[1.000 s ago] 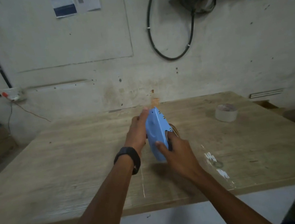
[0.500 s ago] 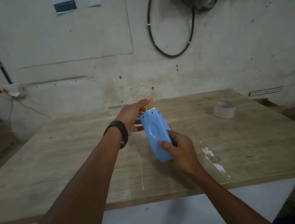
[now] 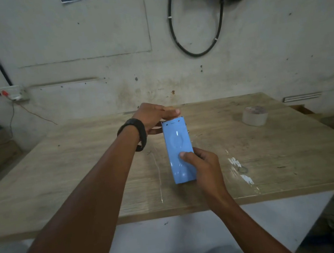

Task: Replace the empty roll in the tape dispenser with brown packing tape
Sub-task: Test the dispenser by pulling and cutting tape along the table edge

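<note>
Tape dispenser: the blue tape dispenser [image 3: 179,150] is held over the middle of the tabletop [image 3: 281,154], its broad side facing the camera and its long axis running away from the person; whether its near end touches the wood I cannot tell.
Right hand: the right hand [image 3: 203,164] grips the dispenser's near end, thumb pressed on the blue face, fingers wrapped behind it.
Left hand: the left hand [image 3: 154,115], a dark band on its wrist, closes over the far end, fingers curled across the top edge where the cutter would sit; what they pinch there is hidden.
Roll inside: not visible from this side, so whether brown tape is loaded cannot be told.
Pale roll: a whitish, nearly spent-looking roll [image 3: 254,116] lies alone on the tabletop, well apart to the right and farther back.
Progress: judging by that roll lying outside, the old one seems already removed. The work at the far end looks like threading or seating the tape.
Left to do: likely feeding the tape end past the blade and checking it pulls.
</note>
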Tool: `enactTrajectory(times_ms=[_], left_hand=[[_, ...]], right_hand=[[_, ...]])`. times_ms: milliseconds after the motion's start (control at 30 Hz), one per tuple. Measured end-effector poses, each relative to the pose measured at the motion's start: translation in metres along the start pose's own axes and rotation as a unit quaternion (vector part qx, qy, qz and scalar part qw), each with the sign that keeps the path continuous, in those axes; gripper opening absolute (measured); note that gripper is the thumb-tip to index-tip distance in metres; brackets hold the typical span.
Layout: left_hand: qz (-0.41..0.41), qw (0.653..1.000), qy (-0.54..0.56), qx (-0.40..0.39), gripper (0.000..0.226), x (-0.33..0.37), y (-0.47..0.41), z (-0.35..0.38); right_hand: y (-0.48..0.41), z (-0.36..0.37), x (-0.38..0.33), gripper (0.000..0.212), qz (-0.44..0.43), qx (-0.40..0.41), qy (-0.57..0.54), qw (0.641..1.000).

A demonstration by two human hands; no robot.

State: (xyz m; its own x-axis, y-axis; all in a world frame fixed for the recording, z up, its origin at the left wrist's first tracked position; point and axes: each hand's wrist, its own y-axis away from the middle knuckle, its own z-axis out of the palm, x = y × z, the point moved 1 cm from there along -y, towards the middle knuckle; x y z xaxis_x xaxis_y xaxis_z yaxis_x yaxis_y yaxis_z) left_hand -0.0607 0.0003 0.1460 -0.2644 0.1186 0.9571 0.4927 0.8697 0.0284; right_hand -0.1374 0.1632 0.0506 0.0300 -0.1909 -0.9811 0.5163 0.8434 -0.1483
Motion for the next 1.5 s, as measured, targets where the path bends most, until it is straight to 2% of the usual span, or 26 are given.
enactTrajectory(times_ms=[167,367,700,933,1367,1500], left_hand=[[0.004,0.998,-0.037,-0.044,0.022,-0.003,0.006,-0.005],[-0.017,0.992,-0.094,-0.077,0.011,-0.021,0.021,0.003],[-0.044,0.976,-0.196,-0.084,0.014,-0.058,0.053,0.028],[-0.043,0.960,-0.256,-0.103,0.022,-0.082,0.069,0.039],[-0.011,0.951,-0.301,-0.068,0.025,-0.084,0.063,0.037],[0.007,0.955,-0.292,-0.056,0.024,-0.089,0.063,0.038]], right_hand=[[0.022,-0.007,-0.005,0.009,0.050,0.000,-0.030,0.998],[0.054,-0.009,-0.008,0.019,0.106,0.001,-0.044,0.993],[0.108,-0.011,0.009,0.029,0.169,0.024,0.028,0.985],[0.138,-0.017,0.023,0.027,0.228,0.045,0.005,0.973],[0.131,-0.002,0.023,0.042,0.231,0.032,0.068,0.970],[0.130,-0.003,0.026,0.038,0.246,0.041,0.069,0.966]])
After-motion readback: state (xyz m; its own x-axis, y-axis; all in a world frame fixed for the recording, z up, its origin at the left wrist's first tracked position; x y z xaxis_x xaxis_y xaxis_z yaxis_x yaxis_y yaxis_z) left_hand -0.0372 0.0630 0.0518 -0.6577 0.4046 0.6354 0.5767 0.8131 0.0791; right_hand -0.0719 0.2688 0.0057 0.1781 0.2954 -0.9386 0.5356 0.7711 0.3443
